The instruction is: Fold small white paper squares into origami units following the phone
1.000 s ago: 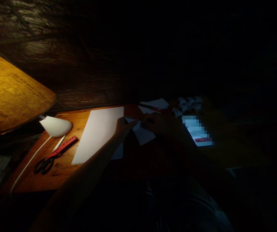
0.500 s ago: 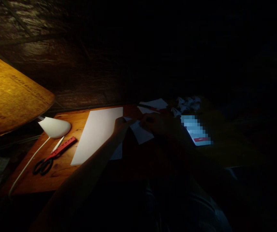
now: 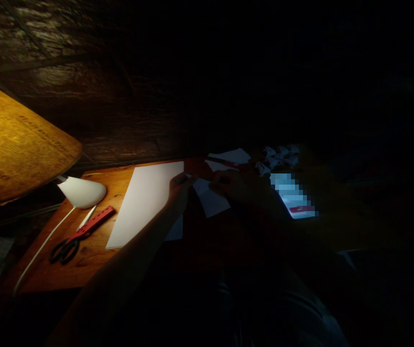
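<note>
Worktop (image 3: 94,262) of brown wood ran beneath everything, with one lamp (image 3: 22,144) at its left, the shade glowing and the white base (image 3: 86,192) standing on the wood. Beside the base we had one large white sheet (image 3: 147,202), its long axis running away from us; we could not tell whether others lay under it.

Our left hand (image 3: 178,190) was just beside the sheet's right edge, its fingers nearly closed, pinching the upper left of one small paper (image 3: 212,200). Our right hand (image 3: 233,185) had its fingers curled, tips together at the paper's upper right edge. The paper sat between our hands, its visible long axis slanting from upper left to lower right, the wide end towards us.

One lit phone (image 3: 293,196) lay to the right, its far end leaning left. One pair of scissors (image 3: 84,232) pointed away and rightwards, red over the blades. Beyond our hands was some loose paper (image 3: 233,156), then crumpled pieces (image 3: 282,156), too dark to count. One slim white stick (image 3: 88,217) lay against the scissors.

Compared with a second earlier, less of the small paper showed by our left thumb.
</note>
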Motion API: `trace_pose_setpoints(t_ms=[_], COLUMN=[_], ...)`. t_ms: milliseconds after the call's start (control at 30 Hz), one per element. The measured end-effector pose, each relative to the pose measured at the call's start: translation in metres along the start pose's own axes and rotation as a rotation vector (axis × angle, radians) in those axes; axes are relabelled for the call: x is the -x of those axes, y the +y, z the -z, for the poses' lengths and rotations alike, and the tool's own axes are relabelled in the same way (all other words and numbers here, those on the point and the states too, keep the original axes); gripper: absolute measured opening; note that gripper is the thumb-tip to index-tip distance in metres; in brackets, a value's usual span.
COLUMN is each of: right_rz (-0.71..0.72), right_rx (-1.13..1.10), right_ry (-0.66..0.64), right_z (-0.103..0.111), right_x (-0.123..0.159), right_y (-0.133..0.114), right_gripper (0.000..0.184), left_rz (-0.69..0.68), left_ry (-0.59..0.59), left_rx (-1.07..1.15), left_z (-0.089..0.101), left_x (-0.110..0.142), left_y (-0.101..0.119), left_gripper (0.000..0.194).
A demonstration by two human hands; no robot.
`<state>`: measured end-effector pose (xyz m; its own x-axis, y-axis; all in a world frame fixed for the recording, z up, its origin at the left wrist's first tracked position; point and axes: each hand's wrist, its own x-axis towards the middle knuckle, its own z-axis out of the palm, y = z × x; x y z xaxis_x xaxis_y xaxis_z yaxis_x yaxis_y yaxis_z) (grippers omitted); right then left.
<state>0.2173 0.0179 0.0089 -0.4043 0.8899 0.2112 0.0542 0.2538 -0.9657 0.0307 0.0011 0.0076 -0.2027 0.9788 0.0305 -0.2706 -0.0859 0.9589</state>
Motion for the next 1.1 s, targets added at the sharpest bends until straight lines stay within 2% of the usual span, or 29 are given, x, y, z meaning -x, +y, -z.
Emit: trace_pose_setpoints(t_ms=[200, 467, 600, 700, 833, 1000, 1100], right_rz=[-0.026, -0.026, -0.067, -0.037, -0.023, -0.068, -0.07], right_rx=[0.004, 0.156, 0.086, 0.087, 0.12, 0.087, 0.055], right_ry=[-0.017, -0.054, -0.026, -0.05, -0.029, 0.0, 0.008], right_z=[0.002, 0.006, 0.004, 0.002, 0.003, 0.003, 0.003], right_x=[0.0, 0.009, 0.004, 0.002, 0.003, 0.005, 0.004], right_y=[-0.002, -0.029, -0.018, -0.01, -0.011, -0.015, -0.013], right_gripper=[0.023, 0.019, 0.016, 0.017, 0.015, 0.02, 0.023], left_rz=[-0.035, -0.007, 0.009, -0.01, -0.042, 0.026, 0.049], left_ry=[-0.001, -0.014, -0.003, -0.01, -0.003, -0.08, -0.172], left_rx=[0.015, 0.076, 0.051, 0.053, 0.072, 0.048, -0.085], left_z=[0.001, 0.001, 0.003, 0.004, 0.005, 0.003, 0.002], left_x=[-0.002, 0.0, -0.001, -0.002, -0.003, -0.002, 0.001], left_y=[0.006, 0.006, 0.01, 0.01, 0.007, 0.001, -0.002], left_gripper=[0.032, 0.034, 0.035, 0.038, 0.042, 0.039, 0.04])
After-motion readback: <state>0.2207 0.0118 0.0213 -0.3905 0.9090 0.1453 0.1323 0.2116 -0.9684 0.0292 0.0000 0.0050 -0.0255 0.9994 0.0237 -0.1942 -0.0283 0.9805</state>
